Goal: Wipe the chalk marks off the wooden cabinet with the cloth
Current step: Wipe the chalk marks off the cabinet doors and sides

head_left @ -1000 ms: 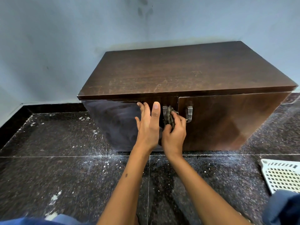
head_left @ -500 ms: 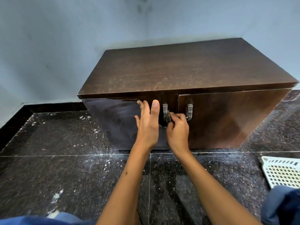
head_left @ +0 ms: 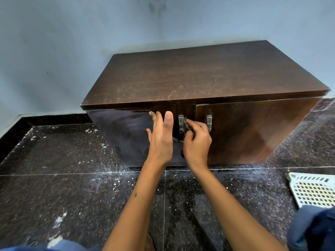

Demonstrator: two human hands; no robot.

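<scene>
The cabinet [head_left: 199,78] stands against the wall [head_left: 72,42] — a basket [head_left: 315,191], partly cropped, front-right.

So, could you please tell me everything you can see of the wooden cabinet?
The cabinet is low, dark brown glossy wood, standing on the speckled floor against the wall. Its flat top bears faint pale marks. Two front doors each carry a metal handle. The left hand lies flat on the left door; the right hand presses a cloth at the left handle.

The cabinet [head_left: 199,78] is dark wood, its top matt and scuffed, its doors glossy above the hands. Brushed metal handles [head_left: 208,122] flank the right hand [head_left: 196,144], which grips a dark, coarse cloth [head_left: 185,124]. Polished speckled stone floor [head_left: 72,187] lies beneath the arms; a white plastic grid [head_left: 315,191] lies right.
</scene>
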